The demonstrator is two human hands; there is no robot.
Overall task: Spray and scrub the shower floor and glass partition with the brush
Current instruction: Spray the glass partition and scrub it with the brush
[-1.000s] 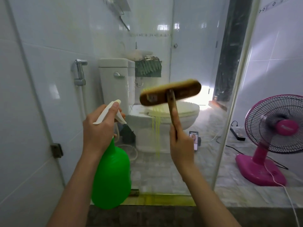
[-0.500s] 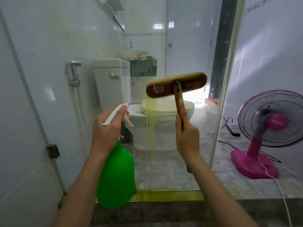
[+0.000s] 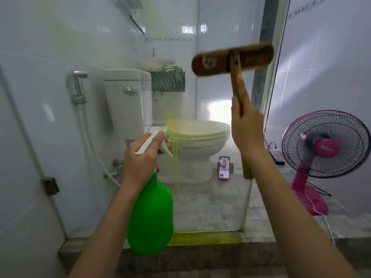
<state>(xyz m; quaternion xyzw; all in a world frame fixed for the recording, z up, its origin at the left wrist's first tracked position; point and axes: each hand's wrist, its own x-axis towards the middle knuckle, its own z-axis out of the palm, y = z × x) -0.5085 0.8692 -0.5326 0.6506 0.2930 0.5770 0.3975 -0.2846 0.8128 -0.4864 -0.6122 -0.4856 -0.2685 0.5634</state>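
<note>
The brush (image 3: 232,60) was held up before the glass partition (image 3: 210,207), its handle gripped by fingers (image 3: 242,91) of the right hand (image 3: 246,129), head crosswise at 12 o'clock; yellow streaks (image 3: 176,157) lay at 7 o'clock, beside the spray bottle (image 3: 151,215) clasped by the left hand (image 3: 140,159).

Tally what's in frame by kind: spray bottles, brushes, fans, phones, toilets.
Spray bottle: 1
Brush: 1
Fan: 1
Phone: 1
Toilet: 1
Total: 5
</note>
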